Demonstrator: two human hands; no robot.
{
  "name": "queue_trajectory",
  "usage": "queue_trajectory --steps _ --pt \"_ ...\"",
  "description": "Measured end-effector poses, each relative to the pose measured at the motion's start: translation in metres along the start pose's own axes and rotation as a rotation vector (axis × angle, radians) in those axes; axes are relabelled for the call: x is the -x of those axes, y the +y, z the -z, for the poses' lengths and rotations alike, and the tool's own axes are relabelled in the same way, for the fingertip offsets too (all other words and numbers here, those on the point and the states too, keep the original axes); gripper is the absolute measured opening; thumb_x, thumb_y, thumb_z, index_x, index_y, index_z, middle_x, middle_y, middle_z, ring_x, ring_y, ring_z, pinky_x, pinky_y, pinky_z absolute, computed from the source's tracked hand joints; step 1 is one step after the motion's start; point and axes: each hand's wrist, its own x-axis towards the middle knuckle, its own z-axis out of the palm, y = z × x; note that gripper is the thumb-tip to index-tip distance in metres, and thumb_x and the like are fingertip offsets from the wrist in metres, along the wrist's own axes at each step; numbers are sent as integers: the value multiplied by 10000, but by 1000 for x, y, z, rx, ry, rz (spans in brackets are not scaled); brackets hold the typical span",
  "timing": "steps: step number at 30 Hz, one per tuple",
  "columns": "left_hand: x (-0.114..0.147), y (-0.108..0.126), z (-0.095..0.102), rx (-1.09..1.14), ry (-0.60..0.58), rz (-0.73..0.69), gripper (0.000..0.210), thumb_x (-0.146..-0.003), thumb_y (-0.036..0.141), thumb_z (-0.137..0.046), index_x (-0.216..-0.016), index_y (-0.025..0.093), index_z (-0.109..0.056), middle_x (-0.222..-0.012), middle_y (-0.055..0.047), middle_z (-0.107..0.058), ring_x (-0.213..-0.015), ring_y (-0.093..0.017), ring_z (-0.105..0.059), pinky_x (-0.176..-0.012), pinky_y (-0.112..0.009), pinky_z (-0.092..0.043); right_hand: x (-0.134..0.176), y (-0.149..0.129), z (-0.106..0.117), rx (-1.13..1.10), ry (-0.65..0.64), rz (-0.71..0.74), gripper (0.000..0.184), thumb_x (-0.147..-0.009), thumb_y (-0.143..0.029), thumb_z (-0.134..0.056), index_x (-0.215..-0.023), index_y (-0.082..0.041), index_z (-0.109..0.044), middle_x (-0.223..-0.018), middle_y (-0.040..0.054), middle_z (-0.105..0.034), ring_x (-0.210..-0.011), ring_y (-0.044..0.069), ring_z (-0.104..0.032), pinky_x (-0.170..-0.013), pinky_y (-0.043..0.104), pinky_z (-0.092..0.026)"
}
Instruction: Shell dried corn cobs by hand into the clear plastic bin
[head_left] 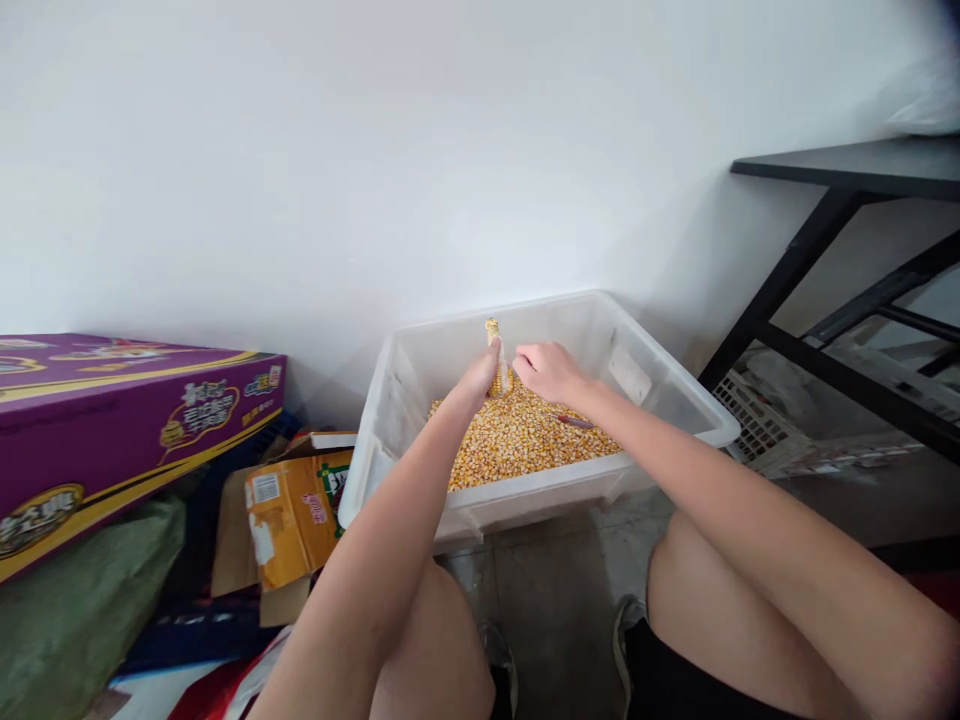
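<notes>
My left hand [483, 374] is wrapped round a corn cob [505, 380], which stands roughly upright above the tub. Part of the cob is stripped pale, while yellow kernels still cover its tip and lower part. Just to the right, my right hand [551, 371] is closed with its fingers curled, close beside the cob. Whatever its fingers may hold is hidden. Below both hands, loose corn kernels [517, 437] cover the bottom of a translucent plastic tub [547, 487]. A thin reddish-brown object [576, 421] lies on the kernels, under my right wrist.
A purple carton [135, 430] stands at the left, with a flattened orange-brown box [292, 520] and a green sack [97, 600] near it. At the right is a black-framed table [847, 170], with a white plastic basket [757, 425] beneath. A white wall rises behind the tub.
</notes>
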Motion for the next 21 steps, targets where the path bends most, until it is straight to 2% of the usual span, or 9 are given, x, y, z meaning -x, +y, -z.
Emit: queue_trajectory --steps 3,5,6,10,12,16,19,21 --pt "-3 2 12 31 -15 -10 620 -743 757 -349 -807 187 -584 -716 -93 -618 -715 -221 -625 -579 -300 -459 -1 11 -6 -98 -264 -49 380 -893 -356 -351 -730 -141 -619 -676 67 -634 -584 144 -537 -558 250 -339" --pt "-4 3 18 33 4 -29 627 -737 762 -352 -805 186 -590 -680 -95 -602 -718 -226 -626 -589 -300 -465 0 16 -13 -191 -438 -81 414 -891 -457 -376 -762 -146 -618 -670 64 -638 -547 138 -546 -539 242 -365" --pt "-4 4 21 34 25 -45 628 -732 761 -366 -818 184 -598 -669 -96 -598 -722 -230 -627 -594 -302 -469 0 17 -17 -248 -479 -107 443 -894 -498 -358 -811 -148 -616 -693 67 -646 -538 136 -553 -533 240 -382" --pt "1 9 23 82 116 -133 632 -716 733 -451 -917 158 -618 -654 -91 -605 -695 -225 -628 -596 -305 -492 -4 15 -25 -587 -442 -280 531 -924 -543 -202 -1047 -154 -543 -850 105 -661 -580 138 -602 -517 234 -446" --pt "4 11 21 104 110 -163 631 -708 718 -486 -929 143 -620 -637 -83 -606 -639 -210 -622 -569 -306 -501 -7 11 -24 -755 -379 -377 556 -907 -582 -200 -1131 -161 -487 -908 121 -656 -613 143 -618 -515 233 -465" --pt "9 11 13 116 -26 -149 648 -688 723 -506 -879 117 -636 -635 -92 -625 -557 -200 -611 -527 -323 -512 -18 4 -16 -995 -173 -462 615 -862 -658 -227 -1206 -187 -420 -959 117 -648 -673 157 -623 -535 244 -485" --pt "14 10 1 104 -132 -145 650 -709 727 -473 -877 125 -651 -706 -111 -660 -612 -213 -633 -550 -318 -521 -29 3 -19 -1112 -169 -463 635 -876 -644 -146 -1132 -161 -470 -847 103 -648 -635 166 -602 -538 270 -481" --pt "18 10 -9 89 -136 -151 647 -748 723 -413 -906 144 -657 -768 -109 -676 -687 -220 -647 -572 -301 -520 -37 3 -26 -1132 -171 -504 626 -902 -589 -82 -1111 -142 -467 -790 98 -636 -587 168 -586 -520 281 -470"
